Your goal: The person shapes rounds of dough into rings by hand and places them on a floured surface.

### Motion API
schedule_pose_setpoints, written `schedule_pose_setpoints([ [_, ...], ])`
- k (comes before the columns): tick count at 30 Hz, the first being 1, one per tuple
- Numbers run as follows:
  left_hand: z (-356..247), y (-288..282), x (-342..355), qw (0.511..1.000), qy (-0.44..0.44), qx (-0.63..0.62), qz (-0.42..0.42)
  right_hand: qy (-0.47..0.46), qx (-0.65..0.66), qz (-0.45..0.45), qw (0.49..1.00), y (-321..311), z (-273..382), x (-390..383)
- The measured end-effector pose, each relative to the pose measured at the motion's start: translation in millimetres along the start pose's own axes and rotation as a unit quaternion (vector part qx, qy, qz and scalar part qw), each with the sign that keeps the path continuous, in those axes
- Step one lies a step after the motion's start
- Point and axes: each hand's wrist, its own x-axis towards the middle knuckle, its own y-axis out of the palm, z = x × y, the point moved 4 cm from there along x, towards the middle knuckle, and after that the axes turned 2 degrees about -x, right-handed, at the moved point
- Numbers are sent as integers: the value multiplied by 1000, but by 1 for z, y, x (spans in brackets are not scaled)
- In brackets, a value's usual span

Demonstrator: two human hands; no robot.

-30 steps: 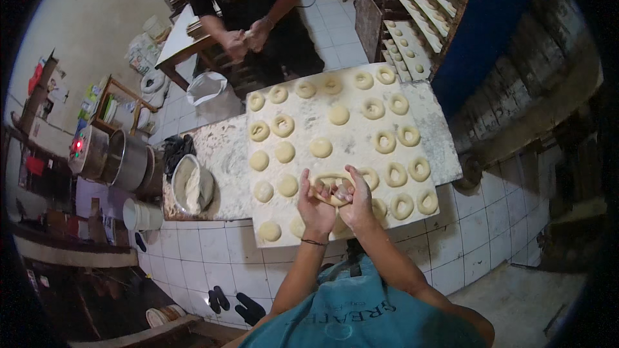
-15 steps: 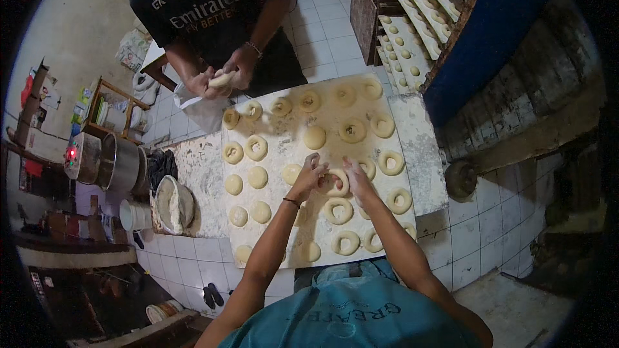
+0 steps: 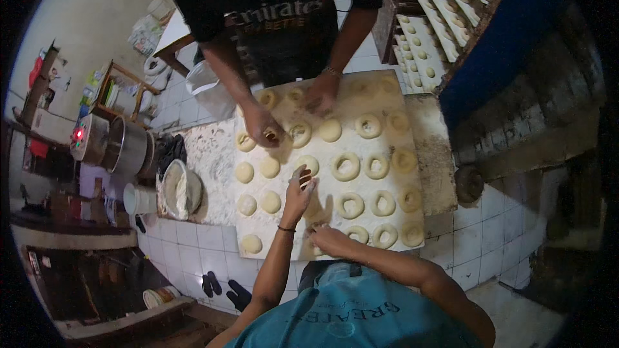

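Parted vs. a moment ago: L hand (image 3: 300,194), fingers spread, at dough disc (image 3: 309,163); R hand (image 3: 329,240) pulled back, R of L, blurred, can't say if gripping. Dough ring (image 3: 346,177) loose, R of L hand; co-worker's hands (image 3: 320,95) now over board (image 3: 269,225) beyond.

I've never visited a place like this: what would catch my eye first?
First, the white board at centre, with dough rings mostly on its right and solid dough rounds mostly on its left. The wearer's left hand and right hand reach over its near half, while a co-worker stands opposite.
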Motion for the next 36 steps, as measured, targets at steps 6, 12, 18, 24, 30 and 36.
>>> schedule_pose_setpoints([
  [6,24,-40,-104,999,-27,-17,12,-8,-15,44,999,-25,11,-10],
  [12,24,-52,-182,995,0,-99,6,31,306,-103,946,-33,61,-12],
  [18,16,-108,-249,971,51,-176,-153,29,371,-249,894,2,142,-8],
  [24,24,-160,-325,949,146,-222,-171,20,149,-230,961,41,243,-15],
  [30,72,-210,-360,956,73,-139,-248,5,334,-203,920,112,258,7],
  [36,53,-221,-394,945,41,-259,-197,38,327,-240,913,130,281,11],
])
